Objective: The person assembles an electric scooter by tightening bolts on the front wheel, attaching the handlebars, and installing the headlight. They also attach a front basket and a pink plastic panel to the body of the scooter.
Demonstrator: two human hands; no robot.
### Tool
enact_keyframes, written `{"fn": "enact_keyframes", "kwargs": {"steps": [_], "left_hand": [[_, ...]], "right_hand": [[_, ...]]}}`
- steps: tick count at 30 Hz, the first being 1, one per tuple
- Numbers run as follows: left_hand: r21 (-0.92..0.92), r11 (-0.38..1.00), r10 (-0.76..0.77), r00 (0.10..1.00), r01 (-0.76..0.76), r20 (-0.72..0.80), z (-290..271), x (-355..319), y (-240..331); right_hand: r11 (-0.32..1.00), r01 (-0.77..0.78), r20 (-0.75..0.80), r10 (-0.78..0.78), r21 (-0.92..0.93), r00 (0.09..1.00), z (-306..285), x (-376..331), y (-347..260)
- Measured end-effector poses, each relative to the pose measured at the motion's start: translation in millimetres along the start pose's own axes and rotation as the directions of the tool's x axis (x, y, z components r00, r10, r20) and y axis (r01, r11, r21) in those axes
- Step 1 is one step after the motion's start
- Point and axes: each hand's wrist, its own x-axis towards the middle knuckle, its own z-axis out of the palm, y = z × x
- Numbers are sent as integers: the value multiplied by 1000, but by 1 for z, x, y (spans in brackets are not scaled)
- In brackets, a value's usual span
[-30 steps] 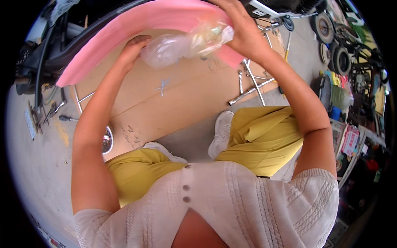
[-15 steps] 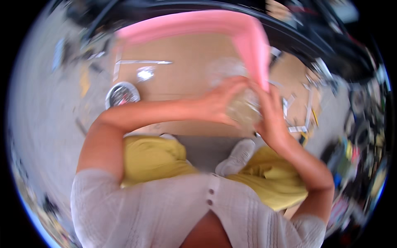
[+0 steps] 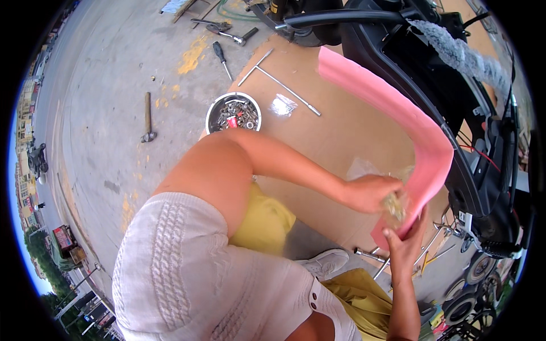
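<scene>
A long pink L-shaped strip (image 3: 392, 96) lies along the side of a black scooter-like frame (image 3: 392, 62). Bunched clear, yellowish plastic film (image 3: 393, 208) is closed in my left hand (image 3: 371, 192), against the lower arm of the strip. Around the strip's near right edge curls my right hand (image 3: 407, 238), its thumb on the face and the other fingers mostly hidden behind. More thin clear film (image 3: 364, 168) sits on the cardboard just beyond my left hand.
Cardboard (image 3: 318, 142) covers the ground. A metal bowl of bolts (image 3: 234, 111), a small clear bag (image 3: 282, 105) and a T-handle wrench (image 3: 287, 88) are at its left. A screwdriver (image 3: 222, 59), ratchet (image 3: 234, 37) and hammer (image 3: 148, 120) lie farther left. Tires (image 3: 462, 304) are at lower right.
The view has swung right. My hands were together around a blurred clear, yellowish thing; now the right one grips the pink strip and the left one presses bunched film against it.
</scene>
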Motion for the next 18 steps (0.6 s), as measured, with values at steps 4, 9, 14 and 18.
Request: {"fn": "enact_keyframes", "kwargs": {"steps": [4, 9, 14, 18], "left_hand": [[94, 981, 147, 963, -172, 227, -16, 2, 8], [29, 956, 274, 926, -291, 259, -69, 2, -33], [-129, 830, -484, 586, 542, -650, -231, -67, -68], [-269, 852, -311, 21, 449, -950, -368, -184, -203]], "right_hand": [[995, -37, 66, 43, -93, 997, -4, 18, 6], [994, -44, 86, 52, -99, 995, -34, 43, 42], [914, 138, 162, -80, -381, 983, -36, 22, 40], [905, 72, 91, -38, -420, 995, -44, -3, 34]]}}
